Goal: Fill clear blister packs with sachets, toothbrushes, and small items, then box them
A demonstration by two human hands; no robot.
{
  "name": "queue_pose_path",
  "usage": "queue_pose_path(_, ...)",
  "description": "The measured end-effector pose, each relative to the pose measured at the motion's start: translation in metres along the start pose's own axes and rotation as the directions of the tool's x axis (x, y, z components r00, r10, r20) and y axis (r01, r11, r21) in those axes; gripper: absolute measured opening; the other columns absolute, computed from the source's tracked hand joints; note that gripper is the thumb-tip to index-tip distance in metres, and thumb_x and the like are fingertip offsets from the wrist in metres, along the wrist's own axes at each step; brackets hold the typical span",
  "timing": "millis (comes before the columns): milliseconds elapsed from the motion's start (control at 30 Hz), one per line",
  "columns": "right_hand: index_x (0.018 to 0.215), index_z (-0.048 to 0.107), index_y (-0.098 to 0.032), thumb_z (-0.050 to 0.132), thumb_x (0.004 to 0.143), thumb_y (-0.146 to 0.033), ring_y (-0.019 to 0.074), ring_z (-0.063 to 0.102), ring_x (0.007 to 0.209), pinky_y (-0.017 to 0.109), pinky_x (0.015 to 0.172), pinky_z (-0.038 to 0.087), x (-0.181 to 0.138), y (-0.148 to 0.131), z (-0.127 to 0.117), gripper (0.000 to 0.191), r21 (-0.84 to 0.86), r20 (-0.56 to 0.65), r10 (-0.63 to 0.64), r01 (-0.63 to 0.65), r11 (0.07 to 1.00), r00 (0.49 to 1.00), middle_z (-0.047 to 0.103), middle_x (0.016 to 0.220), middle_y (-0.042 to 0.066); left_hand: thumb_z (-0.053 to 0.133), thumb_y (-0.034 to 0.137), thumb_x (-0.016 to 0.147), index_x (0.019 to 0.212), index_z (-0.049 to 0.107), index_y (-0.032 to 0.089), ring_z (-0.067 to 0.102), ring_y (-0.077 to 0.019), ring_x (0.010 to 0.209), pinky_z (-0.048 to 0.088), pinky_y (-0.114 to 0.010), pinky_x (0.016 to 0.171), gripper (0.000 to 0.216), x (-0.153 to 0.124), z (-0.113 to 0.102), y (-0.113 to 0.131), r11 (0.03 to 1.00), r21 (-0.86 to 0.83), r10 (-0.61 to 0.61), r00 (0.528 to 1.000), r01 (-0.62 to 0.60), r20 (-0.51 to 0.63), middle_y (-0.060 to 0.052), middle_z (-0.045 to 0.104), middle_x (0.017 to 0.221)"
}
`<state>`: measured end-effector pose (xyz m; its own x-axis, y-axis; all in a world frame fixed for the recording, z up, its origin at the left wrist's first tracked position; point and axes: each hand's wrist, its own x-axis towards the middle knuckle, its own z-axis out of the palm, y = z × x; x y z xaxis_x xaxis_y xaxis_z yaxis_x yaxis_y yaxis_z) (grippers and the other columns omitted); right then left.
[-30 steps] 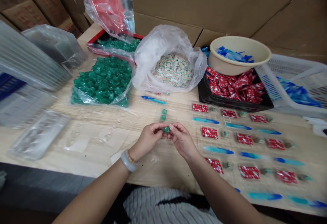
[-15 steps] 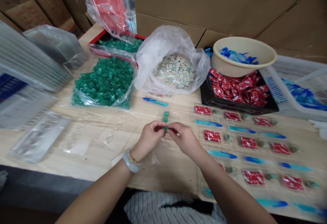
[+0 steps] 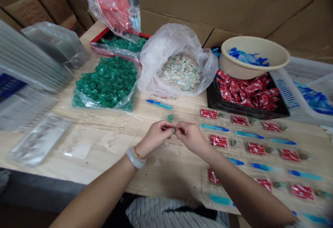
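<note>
My left hand (image 3: 155,136) and my right hand (image 3: 191,137) meet over the middle of the table with thumbs and fingers pinched. Between the fingertips is a small green cube (image 3: 174,130), mostly covered by them. Just beyond the fingers, another green cube (image 3: 170,117) lies on the table, in line with the hands. Farther off lies a blue pen-shaped piece (image 3: 159,104). Part of a clear plastic sheet or tray shows beneath my hands; its outline is hard to make out.
Behind my hands stand a bag of green cubes (image 3: 104,82), a white bag (image 3: 158,58) of small printed pieces and a black tray (image 3: 229,106) of red packets under a beige basin (image 3: 226,63). Filled clear packs with red packets (image 3: 218,140) cover the right side. Plastic trays (image 3: 39,139) lie left.
My fingertips have shifted slightly, the two hands still together. More of the held green cube shows between them, and less of the green pieces beyond. The view has moved a little.
</note>
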<state>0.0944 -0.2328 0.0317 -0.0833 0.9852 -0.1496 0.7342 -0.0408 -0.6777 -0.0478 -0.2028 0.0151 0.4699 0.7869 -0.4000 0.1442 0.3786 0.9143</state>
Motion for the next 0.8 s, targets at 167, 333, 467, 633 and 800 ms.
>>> queue_pose_path(167, 0.065, 0.054, -0.017, 0.047, 0.073, -0.016, 0.0093, 0.046, 0.05, 0.02, 0.048, 0.035, -0.022, 0.0, 0.011, 0.011, 0.271, -0.042, 0.01, 0.002, 0.962, 0.999, 0.051, 0.054, -0.003, 0.051, 0.01, 0.063, 0.07, 0.055, 0.015, 0.05, -0.0098, 0.059, 0.039, -0.021, 0.057, 0.01, -0.017, 0.001, -0.005, 0.96, 0.215, 0.181, 0.983, -0.181, 0.02, 0.001, 0.056, 0.064)
queue_pose_path(333, 0.093, 0.059, -0.021, 0.052, 0.078, -0.026, 0.0144, 0.056, 0.084, 0.029, 0.075, 0.045, -0.054, 0.01, 0.04, 0.018, 0.541, -0.194, 0.039, 0.074, 0.837, 0.98, 0.06, 0.089, 0.004, 0.043, 0.02, 0.076, 0.081, 0.052, 0.015, 0.052, -0.01, 0.056, 0.04, -0.022, 0.054, 0.012, -0.037, 0.011, -0.025, 0.993, 0.076, 0.095, 0.994, -0.092, -0.047, 0.001, 0.055, 0.063)
queue_pose_path(467, 0.089, 0.059, -0.02, 0.057, 0.074, -0.028, 0.0145, 0.056, 0.081, 0.031, 0.076, 0.046, -0.056, 0.011, 0.053, 0.017, 0.693, -0.203, 0.189, 0.004, 0.721, 0.961, 0.061, 0.086, 0.003, 0.047, 0.015, 0.072, 0.075, 0.055, 0.015, 0.052, -0.0109, 0.067, 0.041, -0.022, 0.064, 0.009, -0.034, 0.014, -0.027, 0.945, 0.259, 0.244, 0.958, -0.2, -0.148, 0.0, 0.057, 0.07)
queue_pose_path(633, 0.083, 0.054, -0.018, 0.058, 0.071, -0.027, 0.0125, 0.055, 0.071, 0.026, 0.067, 0.046, -0.036, 0.013, 0.047, 0.015, 0.69, -0.207, 0.162, 0.026, 0.724, 0.965, 0.058, 0.077, 0.001, 0.049, 0.012, 0.069, 0.075, 0.056, 0.015, 0.053, -0.0107, 0.064, 0.043, -0.022, 0.063, 0.01, -0.017, 0.008, -0.022, 0.926, 0.311, 0.281, 0.942, -0.215, -0.186, 0.001, 0.059, 0.069)
queue_pose_path(800, 0.077, 0.053, -0.016, 0.052, 0.071, -0.016, 0.0126, 0.051, 0.065, 0.026, 0.063, 0.042, -0.015, 0.018, 0.035, 0.005, 0.151, -0.221, -0.004, 0.038, 0.988, 0.975, 0.054, 0.073, 0.003, 0.043, 0.011, 0.074, 0.097, 0.057, 0.014, 0.058, -0.0132, 0.072, 0.046, -0.025, 0.067, 0.027, -0.009, -0.01, -0.028, 0.915, 0.347, 0.266, 0.954, -0.205, -0.137, -0.005, 0.064, 0.086)
